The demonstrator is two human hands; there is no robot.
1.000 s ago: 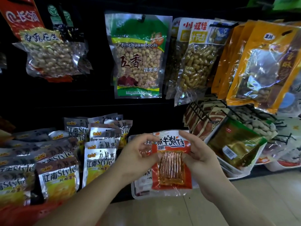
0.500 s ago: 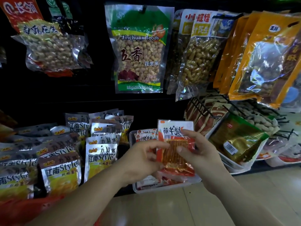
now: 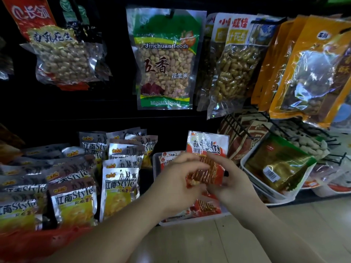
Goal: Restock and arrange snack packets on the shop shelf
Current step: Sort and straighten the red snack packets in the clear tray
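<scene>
Two hands on one red packet, over the tray

Rows of silver packets [image 3: 117,188] stand at far left, their right edge just beside the left rim of the clear tray [image 3: 154,168], with a narrow dark gap between. The left hand [image 3: 176,185] is curled round the left edge of the red snack packet [image 3: 207,162]; its fingertips are blurred. The packet is held roughly upright above the tray, its white printed top clear of both hands. The right hand [image 3: 228,183] grips the packet's right and lower edge, fingers bent behind it. More red packets lie in the tray beneath. To the right, the white bin [image 3: 243,165] leans close to the right hand, a gold packet [image 3: 275,168] tilted inside. Overhead there is dark open space between the packet's top edge and the hanging green peanut bag [image 3: 165,59] — and pale floor [image 3: 209,242] lies below the wrists.
</scene>
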